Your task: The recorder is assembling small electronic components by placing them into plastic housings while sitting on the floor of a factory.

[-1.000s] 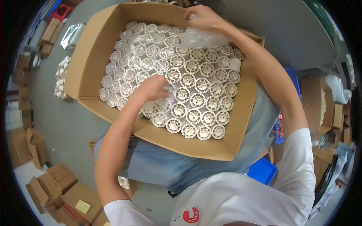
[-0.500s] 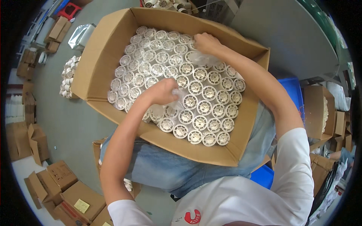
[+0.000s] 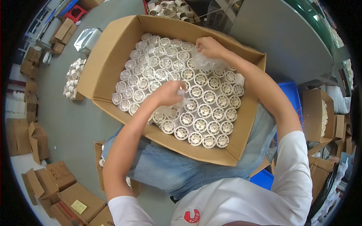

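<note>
A large open cardboard box [image 3: 109, 64] rests across my lap, filled with rows of round white plastic parts [image 3: 204, 110] with spoked tops. Clear plastic film [image 3: 206, 63] lies over the parts at the left and stops near the middle; the rows at the right show uncovered. My left hand [image 3: 169, 93] is closed on a crumpled edge of this film above the middle rows. Near the far wall of the box, my right hand [image 3: 210, 48] pinches another bunched edge, which hangs below the fingers.
A grey panel [image 3: 279, 41] stands at the far right. Beyond the box is a carton of white and brown cylindrical pieces [image 3: 171, 9]. More such pieces [image 3: 73, 77] are piled at the left. Blue bins [image 3: 288, 98] sit at my right, and cardboard cartons [image 3: 81, 197] lie at lower left.
The film under my right hand is bunched up higher and spreads wider than before. My left hand has shifted slightly right with its edge of film. The whole view has shifted a little.
</note>
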Action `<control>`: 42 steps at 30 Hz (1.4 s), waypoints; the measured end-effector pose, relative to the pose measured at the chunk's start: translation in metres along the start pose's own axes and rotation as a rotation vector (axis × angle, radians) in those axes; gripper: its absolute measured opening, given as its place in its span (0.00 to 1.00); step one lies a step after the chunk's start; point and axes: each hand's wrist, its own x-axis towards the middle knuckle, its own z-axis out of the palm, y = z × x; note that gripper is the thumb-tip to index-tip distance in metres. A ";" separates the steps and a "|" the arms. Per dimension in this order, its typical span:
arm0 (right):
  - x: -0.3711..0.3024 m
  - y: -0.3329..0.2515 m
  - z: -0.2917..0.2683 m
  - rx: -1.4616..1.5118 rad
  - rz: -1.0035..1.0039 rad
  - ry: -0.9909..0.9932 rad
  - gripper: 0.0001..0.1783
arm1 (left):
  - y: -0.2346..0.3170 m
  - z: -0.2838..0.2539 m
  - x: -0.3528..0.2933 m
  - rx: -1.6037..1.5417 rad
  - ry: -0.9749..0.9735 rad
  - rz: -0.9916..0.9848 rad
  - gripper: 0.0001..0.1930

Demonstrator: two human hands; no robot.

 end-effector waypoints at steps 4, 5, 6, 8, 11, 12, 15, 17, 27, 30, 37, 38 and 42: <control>-0.002 0.008 -0.012 0.060 -0.036 0.136 0.06 | 0.003 0.000 0.007 -0.133 0.039 0.006 0.14; 0.000 0.005 -0.015 0.116 -0.069 0.138 0.07 | 0.004 -0.002 0.007 -0.141 0.057 0.004 0.15; 0.000 0.002 -0.019 0.169 -0.047 0.141 0.08 | 0.005 -0.004 0.008 -0.149 0.075 0.003 0.15; 0.000 -0.018 -0.033 0.216 0.008 0.096 0.11 | 0.010 -0.010 0.006 -0.215 0.101 -0.018 0.15; -0.017 -0.055 -0.041 0.079 -0.167 -0.198 0.13 | 0.013 -0.015 0.001 -0.242 0.146 -0.009 0.16; -0.028 -0.072 -0.038 0.012 -0.163 -0.363 0.14 | 0.012 -0.015 -0.001 -0.263 0.157 -0.044 0.16; -0.062 -0.103 -0.020 -0.155 -0.119 -0.769 0.14 | 0.021 -0.028 -0.002 -0.318 0.177 -0.151 0.15; -0.081 -0.127 0.002 -0.184 -0.225 -0.810 0.14 | 0.018 -0.036 -0.004 -0.352 0.217 -0.201 0.14; -0.105 -0.148 0.109 -0.141 -0.350 -0.543 0.09 | -0.001 -0.030 -0.020 0.100 -0.007 -0.069 0.09; -0.097 -0.150 0.099 -0.187 -0.350 -0.646 0.08 | -0.009 -0.012 -0.026 0.145 -0.236 -0.115 0.11; -0.093 -0.148 0.064 0.148 -0.366 -0.809 0.12 | 0.001 0.000 -0.049 0.160 -0.615 -0.173 0.29; -0.089 -0.148 0.056 0.268 -0.351 -0.854 0.12 | -0.003 0.007 -0.050 0.240 -0.689 -0.240 0.32; -0.071 -0.147 0.030 0.342 -0.299 -0.587 0.12 | 0.029 0.016 -0.052 0.431 -0.712 -0.289 0.29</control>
